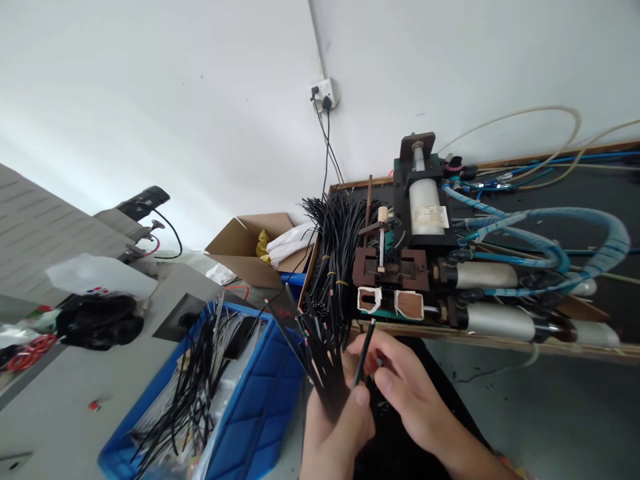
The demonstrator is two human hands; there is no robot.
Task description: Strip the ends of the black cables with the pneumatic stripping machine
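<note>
Left fingers (359,403) grip a bundle of black multicore cables (333,393); right fingers (387,350), parted, curl just beside it, a pneumatic fixture (416,263) beyond.

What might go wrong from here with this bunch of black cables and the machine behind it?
Dropping: the black cables fan out above the left grip, so one might slip free.

Mixing: the blue crate alongside holds similar black strands, so a cable falling there could be hard to pick out.

Pinching: the right grip is near the machine's brown clamp; if that moves, fingers reaching in could perhaps be caught.
</note>
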